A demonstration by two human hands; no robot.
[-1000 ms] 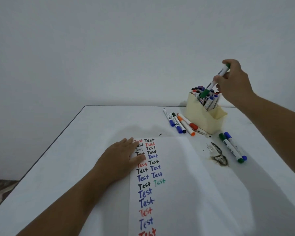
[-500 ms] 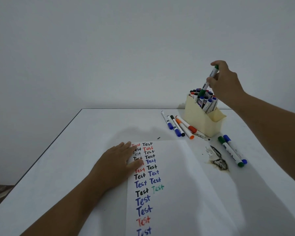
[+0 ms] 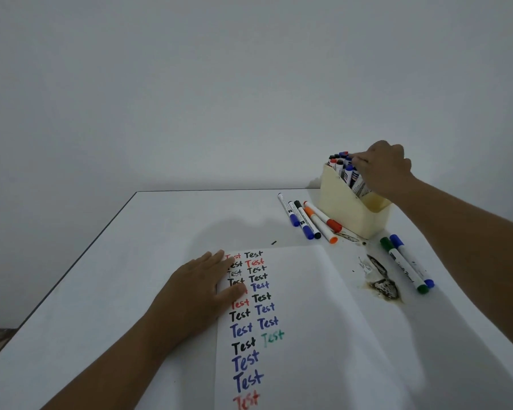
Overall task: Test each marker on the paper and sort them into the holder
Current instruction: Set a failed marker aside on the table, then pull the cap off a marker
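A cream holder packed with several markers stands at the back right of the white table. My right hand is down at its top, fingers pinched among the caps; the green marker it carried is hidden under them. My left hand lies flat on the left edge of the paper, which carries two columns of "Test" in red, black and blue, plus one green word. Several loose markers lie left of the holder. A green marker and a blue marker lie to its front right.
A dark burnt-looking stain marks the table between the paper and the two markers on the right. The table's left edge runs diagonally, with floor beyond it. A plain wall rises behind the holder.
My right hand has dropped from above the holder down onto it, sinking the green marker in among the others until it is out of sight. My left hand has stayed on the paper.
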